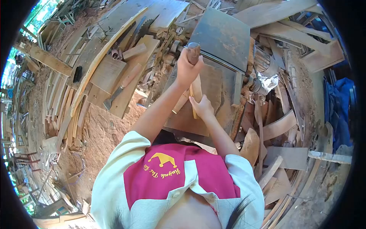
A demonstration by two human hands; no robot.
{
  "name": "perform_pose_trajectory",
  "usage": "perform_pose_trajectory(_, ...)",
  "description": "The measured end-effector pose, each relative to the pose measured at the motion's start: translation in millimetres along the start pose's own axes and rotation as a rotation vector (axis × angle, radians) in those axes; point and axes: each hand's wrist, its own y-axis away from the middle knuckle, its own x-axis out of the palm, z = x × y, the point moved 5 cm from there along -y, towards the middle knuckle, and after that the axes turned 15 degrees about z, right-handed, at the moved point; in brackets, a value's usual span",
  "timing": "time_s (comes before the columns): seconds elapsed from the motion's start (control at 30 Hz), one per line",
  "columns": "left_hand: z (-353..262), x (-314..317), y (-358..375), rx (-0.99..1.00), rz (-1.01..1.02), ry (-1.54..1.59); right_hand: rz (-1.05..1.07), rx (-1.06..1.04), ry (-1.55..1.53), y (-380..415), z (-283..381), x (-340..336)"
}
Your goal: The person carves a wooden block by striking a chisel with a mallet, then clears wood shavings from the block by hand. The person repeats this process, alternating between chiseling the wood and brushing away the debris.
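My left hand (187,71) is closed round a brown, round-ended object (193,51) whose kind I cannot make out. It is held at the far end of a narrow pale piece of wood (196,89). Nearer to my body, my right hand (203,107) grips the lower part of that wood, with the thumb on its left side. Both hands are above a brown board (210,82) on the machine's work surface. Another short pale piece of wood (180,103) shows beside the left forearm, partly hidden.
A metal machine plate (223,34) stands beyond the hands. On the left, a wood-handled chisel (124,86) and a toothed saw blade (144,29) lie on planks. Curved wood offcuts (280,126) are piled at right, near a blue cloth (339,110). Sawdust (105,133) covers the ground.
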Motion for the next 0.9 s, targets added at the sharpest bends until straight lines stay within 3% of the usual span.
perform_pose_trajectory(0.57, 62, -28, -15, -0.11, -0.08, 0.145, 0.01, -0.066, -0.117, -5, -10, 3)
perform_pose_trajectory(0.9, 68, -43, -19, -0.184, -0.137, 0.278, 0.012, -0.076, -0.154, -6, -11, 4)
